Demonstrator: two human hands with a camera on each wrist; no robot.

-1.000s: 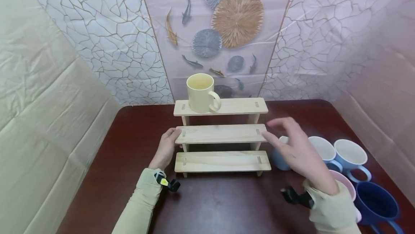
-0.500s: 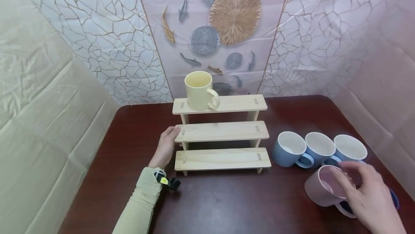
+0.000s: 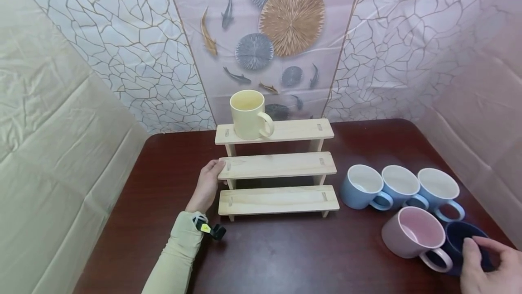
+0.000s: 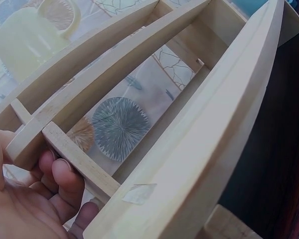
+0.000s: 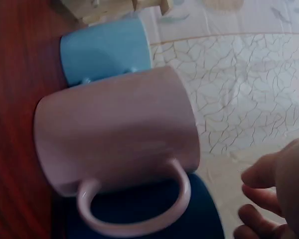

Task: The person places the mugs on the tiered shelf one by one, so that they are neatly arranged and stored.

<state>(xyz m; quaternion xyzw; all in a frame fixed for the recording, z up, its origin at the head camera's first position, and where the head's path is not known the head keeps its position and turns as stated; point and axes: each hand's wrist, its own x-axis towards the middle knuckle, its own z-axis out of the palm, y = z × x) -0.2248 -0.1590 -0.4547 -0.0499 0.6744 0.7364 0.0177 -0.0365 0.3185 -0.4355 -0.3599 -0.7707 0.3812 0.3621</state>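
A three-tier wooden shelf [image 3: 277, 166] stands on the dark red table. My left hand [image 3: 207, 185] grips the left end of its middle tier; the left wrist view shows the thumb above the board and bent fingers [image 4: 65, 181] beneath it. On the top tier sits a pale yellow mug [image 3: 248, 115], its handle to the right. At the lower right, my right hand [image 3: 495, 267] hovers at the navy mug [image 3: 454, 244], thumb and forefinger over its opening. In the right wrist view its bent fingers [image 5: 261, 172] are apart from the navy rim. Beside it stands a pink mug [image 3: 401, 237].
Three light blue mugs [image 3: 359, 192] with white insides stand in a row right of the shelf, behind the pink one. Patterned cloth walls [image 3: 163, 54] enclose the table at the back and both sides.
My right hand has moved from the shelf's right end, past the pink mug, down to the navy mug at the lower right. My left hand keeps its grip on the shelf.
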